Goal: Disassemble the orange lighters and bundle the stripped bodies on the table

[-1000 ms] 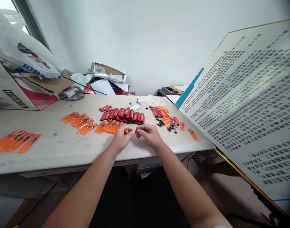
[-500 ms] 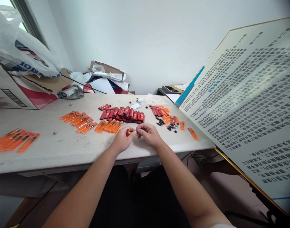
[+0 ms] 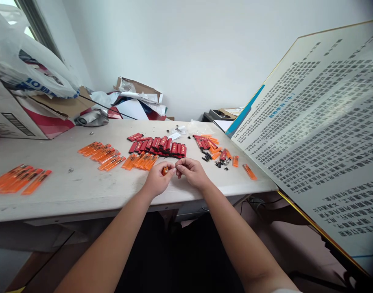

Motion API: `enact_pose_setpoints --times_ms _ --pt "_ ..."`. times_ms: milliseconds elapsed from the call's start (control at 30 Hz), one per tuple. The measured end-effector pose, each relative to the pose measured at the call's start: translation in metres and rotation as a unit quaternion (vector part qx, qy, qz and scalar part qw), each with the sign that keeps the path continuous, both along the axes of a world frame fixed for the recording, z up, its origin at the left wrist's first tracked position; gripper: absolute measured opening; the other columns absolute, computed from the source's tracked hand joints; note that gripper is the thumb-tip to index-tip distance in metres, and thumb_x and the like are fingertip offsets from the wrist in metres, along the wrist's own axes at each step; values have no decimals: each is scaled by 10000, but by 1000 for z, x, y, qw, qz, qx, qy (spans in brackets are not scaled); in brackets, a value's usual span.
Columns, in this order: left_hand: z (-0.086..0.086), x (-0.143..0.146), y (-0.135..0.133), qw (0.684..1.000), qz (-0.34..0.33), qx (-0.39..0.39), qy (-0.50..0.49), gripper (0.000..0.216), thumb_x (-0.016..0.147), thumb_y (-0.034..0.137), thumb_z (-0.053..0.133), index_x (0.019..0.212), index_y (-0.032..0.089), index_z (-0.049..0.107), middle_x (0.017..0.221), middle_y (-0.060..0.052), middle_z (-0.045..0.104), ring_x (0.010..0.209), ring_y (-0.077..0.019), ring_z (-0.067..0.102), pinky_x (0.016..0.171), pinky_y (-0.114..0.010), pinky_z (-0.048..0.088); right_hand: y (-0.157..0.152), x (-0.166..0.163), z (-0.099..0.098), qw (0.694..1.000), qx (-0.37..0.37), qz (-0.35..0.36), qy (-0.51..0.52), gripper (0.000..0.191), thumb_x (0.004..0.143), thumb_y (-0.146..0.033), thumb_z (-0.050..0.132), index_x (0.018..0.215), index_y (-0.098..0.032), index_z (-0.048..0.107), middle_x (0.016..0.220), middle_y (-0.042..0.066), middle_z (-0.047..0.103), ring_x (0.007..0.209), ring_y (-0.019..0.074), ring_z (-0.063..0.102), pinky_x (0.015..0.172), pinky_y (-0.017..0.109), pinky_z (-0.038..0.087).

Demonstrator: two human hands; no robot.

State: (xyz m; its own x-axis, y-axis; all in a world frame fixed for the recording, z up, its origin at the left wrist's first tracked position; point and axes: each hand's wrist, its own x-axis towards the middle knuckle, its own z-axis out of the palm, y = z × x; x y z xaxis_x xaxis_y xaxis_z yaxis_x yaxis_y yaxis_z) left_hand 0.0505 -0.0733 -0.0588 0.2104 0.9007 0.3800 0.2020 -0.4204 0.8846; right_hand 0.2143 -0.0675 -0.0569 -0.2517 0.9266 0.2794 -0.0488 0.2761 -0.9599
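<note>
Together just below frame center, left hand (image 3: 157, 180) grips small orange item (image 3: 165, 171); right hand (image 3: 191, 172) pinches beside it, anything between fingers too small to tell. Red pieces (image 3: 163, 143) heap at center; orange pieces (image 3: 104, 154) lie center left.

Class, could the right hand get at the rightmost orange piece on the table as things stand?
Probably yes: the rightmost orange piece lies uncovered beside the leaning board, and nothing tall stands between. The right hand, though, is pinched close to the left hand, seemingly busy, so it may need freeing first.
</note>
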Motion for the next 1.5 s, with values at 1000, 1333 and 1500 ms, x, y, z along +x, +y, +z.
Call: enact_pose_setpoints --times_ms 1000,1333,1500 --pt "-3 1 -1 998 -31 -3 58 132 836 245 492 859 185 608 894 -50 643 829 -188 579 713 -309 444 -2 2 5 1000 3 1 -1 382 771 -525 664 781 -159 557 636 -16 569 555 84 537 574 234 461" --pt "-6 7 -6 973 50 154 162 160 764 62 442 826 204 482 873 -60 576 870 -213 545 783 -358 444 -19 0 19 1000 -23 -8 15 338 785 -484 667 781 -160 572 626 -20 556 555 81 515 576 231 455" --pt "-4 8 -6 957 79 228 164 170 765 50 445 815 212 441 843 -62 531 828 -215 507 733 -348 432 -36 -9 36 999 -4 -29 -40 309 815 -467 627 794 -163 581 704 5 567 638 102 537 628 254 499"
